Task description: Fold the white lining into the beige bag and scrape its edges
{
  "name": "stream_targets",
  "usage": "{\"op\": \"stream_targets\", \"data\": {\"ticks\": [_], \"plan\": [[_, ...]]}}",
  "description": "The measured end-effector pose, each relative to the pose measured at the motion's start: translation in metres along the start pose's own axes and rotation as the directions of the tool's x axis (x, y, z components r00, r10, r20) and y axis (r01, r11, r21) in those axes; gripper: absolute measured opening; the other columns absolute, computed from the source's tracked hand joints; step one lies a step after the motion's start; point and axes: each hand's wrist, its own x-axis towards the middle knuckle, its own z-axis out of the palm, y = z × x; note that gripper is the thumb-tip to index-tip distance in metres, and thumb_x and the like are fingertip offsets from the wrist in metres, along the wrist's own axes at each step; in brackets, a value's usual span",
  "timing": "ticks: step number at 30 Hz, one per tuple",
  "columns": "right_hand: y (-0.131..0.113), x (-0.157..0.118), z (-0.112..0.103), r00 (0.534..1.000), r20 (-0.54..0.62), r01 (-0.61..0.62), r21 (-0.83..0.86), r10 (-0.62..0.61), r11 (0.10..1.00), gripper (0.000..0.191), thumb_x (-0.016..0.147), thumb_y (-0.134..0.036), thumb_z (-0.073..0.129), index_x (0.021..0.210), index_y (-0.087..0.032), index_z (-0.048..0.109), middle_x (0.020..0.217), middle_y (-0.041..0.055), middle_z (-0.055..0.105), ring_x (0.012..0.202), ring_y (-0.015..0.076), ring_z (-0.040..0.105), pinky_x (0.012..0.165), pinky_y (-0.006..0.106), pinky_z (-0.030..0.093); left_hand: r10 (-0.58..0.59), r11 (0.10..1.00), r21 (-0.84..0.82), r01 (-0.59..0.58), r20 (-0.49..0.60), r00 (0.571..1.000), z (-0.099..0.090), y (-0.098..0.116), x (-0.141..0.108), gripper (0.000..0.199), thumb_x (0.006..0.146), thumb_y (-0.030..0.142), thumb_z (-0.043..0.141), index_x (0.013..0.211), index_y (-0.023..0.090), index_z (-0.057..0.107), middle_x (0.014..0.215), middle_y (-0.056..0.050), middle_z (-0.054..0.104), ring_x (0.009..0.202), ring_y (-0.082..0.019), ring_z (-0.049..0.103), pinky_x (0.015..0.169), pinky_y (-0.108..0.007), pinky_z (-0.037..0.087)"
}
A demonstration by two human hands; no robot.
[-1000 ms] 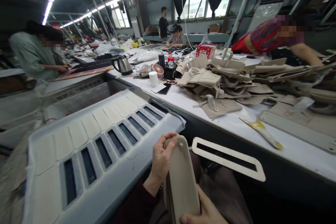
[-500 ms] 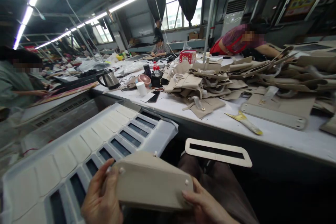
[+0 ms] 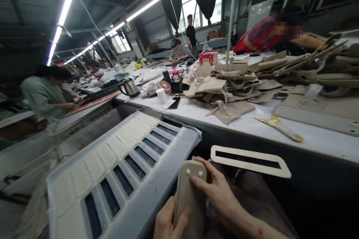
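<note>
Both my hands hold a beige panel (image 3: 190,201) with a rounded end and small white studs, which looks like a bag base. My left hand (image 3: 168,219) wraps its lower left side, thumb lying on the face. Gripping the upper right edge, my right hand (image 3: 217,188) has its thumb beside the studs and its fingers behind. The panel's lower end runs out of view. Beyond my right hand, over my lap, is an off-white oblong frame (image 3: 249,170) with a long slot. To the left, a plastic-covered board (image 3: 157,179) carries rows of off-white pieces and slotted frames.
Along the white worktable (image 3: 238,127) lie a heap of beige bag parts (image 3: 241,80), a yellow-stained brush or spatula (image 3: 280,129), a kettle (image 3: 130,88), a small fan (image 3: 164,86) and a white roll (image 3: 161,96). Co-workers (image 3: 42,89) are at nearby tables.
The panel has turned from lying broadside to pointing lengthwise away from me, its studded end up. Both hands have shifted with it, my left hand toward the right and lower. The view has swung left.
</note>
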Motion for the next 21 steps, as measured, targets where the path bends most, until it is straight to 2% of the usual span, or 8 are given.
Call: {"op": "stream_targets", "data": {"ticks": [3,5,7,9,11,14,17,21], "plan": [[0.032,-0.009,-0.005,0.998,0.02,-0.065,0.14,0.063,0.988,0.068,0.061,-0.037,0.086,0.124,-0.023,0.062,0.126,0.0076,0.065,0.121,0.0277,0.057,0.104,0.04,0.044,0.025,0.997,0.079,-0.011,-0.181,0.983,0.026,-0.006,0.013,0.05,0.091,0.042,0.053,0.133,0.014,0.058,0.122,-0.014,0.067,0.11,-0.025,0.065,0.092,-0.032,0.055],[0.046,-0.012,-0.011,0.993,0.057,-0.112,0.098,0.107,0.989,0.058,0.062,-0.04,0.085,0.114,-0.019,0.068,0.118,0.0103,0.07,0.117,0.0298,0.059,0.103,0.041,0.045,0.036,0.991,0.135,-0.006,-0.221,0.975,0.032,-0.007,0.018,0.05,0.092,0.04,0.053,0.135,0.014,0.055,0.12,-0.014,0.067,0.108,-0.024,0.066,0.09,-0.031,0.056],[0.049,-0.011,-0.013,0.992,0.067,-0.102,-0.028,0.103,0.994,0.05,0.067,-0.048,0.08,0.104,-0.016,0.071,0.105,0.0117,0.073,0.107,0.0315,0.064,0.095,0.041,0.049,0.064,0.982,0.188,-0.012,-0.271,0.96,0.03,-0.003,0.023,0.046,0.093,0.039,0.054,0.132,0.015,0.059,0.11,-0.013,0.068,0.098,-0.022,0.067,0.084,-0.029,0.057],[0.043,-0.006,-0.009,1.0,0.015,-0.017,-0.189,0.02,0.982,0.045,0.072,-0.054,0.074,0.094,-0.016,0.071,0.094,0.0106,0.074,0.093,0.0298,0.067,0.082,0.038,0.053,0.126,0.971,0.234,-0.043,-0.353,0.927,0.025,0.005,0.028,0.04,0.093,0.038,0.055,0.124,0.016,0.064,0.102,-0.011,0.067,0.092,-0.02,0.067,0.081,-0.028,0.057],[0.033,0.0,-0.002,0.995,-0.03,0.079,-0.36,-0.096,0.93,0.038,0.078,-0.055,0.069,0.085,-0.017,0.068,0.084,0.0076,0.072,0.079,0.0248,0.066,0.068,0.032,0.051,0.205,0.957,0.275,-0.091,-0.418,0.885,0.021,0.013,0.035,0.033,0.093,0.036,0.056,0.114,0.016,0.07,0.096,-0.01,0.066,0.087,-0.019,0.067,0.077,-0.026,0.056],[0.017,0.005,0.008,0.971,-0.015,0.2,-0.508,-0.24,0.838,0.031,0.085,-0.051,0.064,0.087,-0.02,0.061,0.079,0.0029,0.068,0.07,0.0189,0.062,0.06,0.027,0.047,0.283,0.937,0.321,-0.136,-0.474,0.834,0.019,0.023,0.046,0.031,0.094,0.033,0.055,0.115,0.017,0.069,0.092,-0.009,0.068,0.081,-0.018,0.067,0.072,-0.025,0.054],[0.007,0.007,0.011,0.944,0.008,0.28,-0.546,-0.329,0.79,0.028,0.087,-0.048,0.061,0.096,-0.022,0.055,0.082,0.0014,0.067,0.073,0.0183,0.062,0.063,0.027,0.047,0.264,0.946,0.297,-0.128,-0.481,0.836,0.023,0.026,0.055,0.033,0.095,0.032,0.053,0.12,0.016,0.066,0.095,-0.009,0.07,0.084,-0.019,0.067,0.075,-0.026,0.053],[0.004,0.01,0.009,0.927,0.033,0.324,-0.576,-0.375,0.751,0.023,0.09,-0.045,0.058,0.093,-0.023,0.053,0.082,0.0011,0.065,0.072,0.0178,0.062,0.064,0.027,0.046,0.126,0.989,0.126,-0.074,-0.476,0.87,0.029,0.025,0.061,0.026,0.094,0.037,0.054,0.09,0.018,0.072,0.078,-0.005,0.066,0.073,-0.017,0.063,0.069,-0.026,0.049]]}}
